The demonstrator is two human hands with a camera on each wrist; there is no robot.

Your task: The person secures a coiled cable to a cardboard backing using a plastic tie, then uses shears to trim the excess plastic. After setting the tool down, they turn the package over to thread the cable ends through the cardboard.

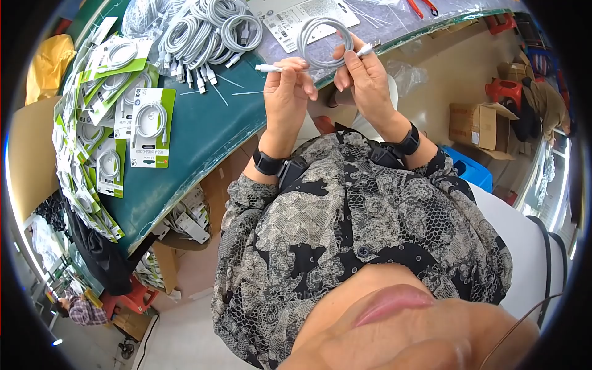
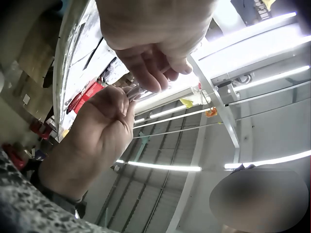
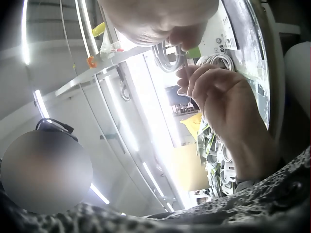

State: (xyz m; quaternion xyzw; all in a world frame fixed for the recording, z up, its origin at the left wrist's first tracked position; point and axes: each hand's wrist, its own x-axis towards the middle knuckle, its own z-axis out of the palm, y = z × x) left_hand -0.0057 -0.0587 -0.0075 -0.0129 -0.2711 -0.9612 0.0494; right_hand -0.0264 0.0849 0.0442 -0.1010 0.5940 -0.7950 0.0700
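A grey cable coil (image 1: 300, 46) with white plugs hangs between the two hands, over the near edge of the table. My right hand (image 1: 368, 77) grips the coil at its right side, and one white plug (image 1: 365, 49) sticks out past its thumb. My left hand (image 1: 286, 92) pinches a white plug (image 1: 266, 68) between thumb and forefinger, its tip pointing left. In the right wrist view the coil (image 3: 167, 59) hangs below the right hand, with the left hand (image 3: 221, 97) close beside it. Part of the coil is hidden behind the fingers.
Bundled grey cables (image 1: 203, 34) lie on the green table (image 1: 203, 132), beside thin loose ties (image 1: 246, 93). Carded cables (image 1: 150, 126) are piled at the left. A printed white card (image 1: 290, 31) lies behind the hands. A cardboard box (image 1: 472, 123) stands on the floor at right.
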